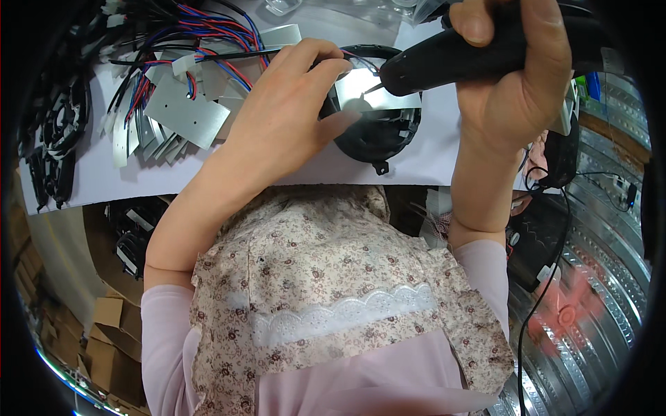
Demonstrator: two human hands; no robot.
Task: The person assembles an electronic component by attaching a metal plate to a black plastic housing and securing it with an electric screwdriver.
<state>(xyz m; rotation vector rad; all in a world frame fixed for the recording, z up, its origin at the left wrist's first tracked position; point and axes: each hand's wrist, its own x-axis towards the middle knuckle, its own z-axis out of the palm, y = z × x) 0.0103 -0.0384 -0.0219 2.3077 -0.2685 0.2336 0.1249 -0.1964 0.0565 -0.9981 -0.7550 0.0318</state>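
Note:
A round black plastic housing (378, 144) lies on the white table in front of me. A shiny silver metal plate (399, 100) rests across its upper part. My left hand (288, 107) grips the housing's left side, fingers bent over the far edge and thumb on the near part. My right hand (510, 100) is wrapped round a black electric screwdriver (440, 61), held almost level. Its thin bit points left and meets the plate or ends just above it; I cannot tell which. Thin wires pass behind the plate.
Left of the housing lie silver metal plates (184, 111) with red, blue and black wires (229, 31). Black cable bundles (62, 125) lie at the far left. Clear plastic (347, 21) is at the back. A blurred pink fan (565, 312) and cardboard boxes (114, 340) stand below table level.

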